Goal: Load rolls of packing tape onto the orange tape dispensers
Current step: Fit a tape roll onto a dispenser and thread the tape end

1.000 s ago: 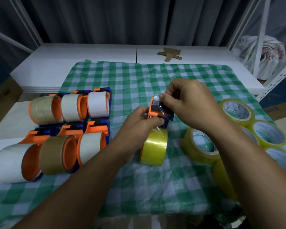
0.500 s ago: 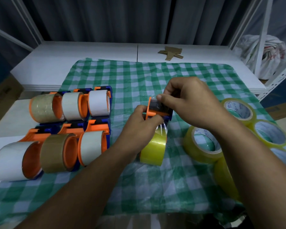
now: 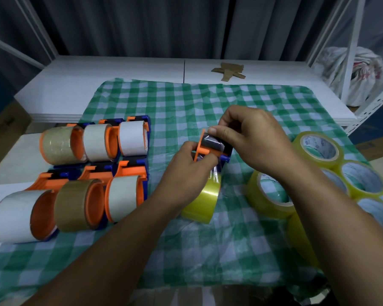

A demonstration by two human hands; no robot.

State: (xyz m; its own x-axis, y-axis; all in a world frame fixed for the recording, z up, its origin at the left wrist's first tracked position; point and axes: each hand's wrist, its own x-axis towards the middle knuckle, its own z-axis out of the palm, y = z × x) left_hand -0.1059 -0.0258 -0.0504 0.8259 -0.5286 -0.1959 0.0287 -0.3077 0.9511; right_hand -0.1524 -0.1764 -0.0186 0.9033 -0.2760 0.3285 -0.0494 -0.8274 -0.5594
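Orange tape dispenser [image 3: 210,149] is mid-cloth, head up, w/ a yellow roll [image 3: 202,200] on its hub. The roll's low edge seems to touch the green checked cloth [image 3: 208,250].

Step, by my read: threading the tape end [image 3: 215,174] over the black roller. To do it well, keep the film flat & centred, no twist, pull taut, and keep the sticky side off the skin.

Left hand [image 3: 190,166] grips the orange side plate, fingers curled, steadying. Right hand [image 3: 250,138] pinches at the head, thumb & forefinger closed on what looks like the tape end.

Loaded dispensers [image 3: 124,195] lie to the left, spare rolls [image 3: 268,195] to the right.

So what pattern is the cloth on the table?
The cloth is green-and-white checked; the head view shows it best.
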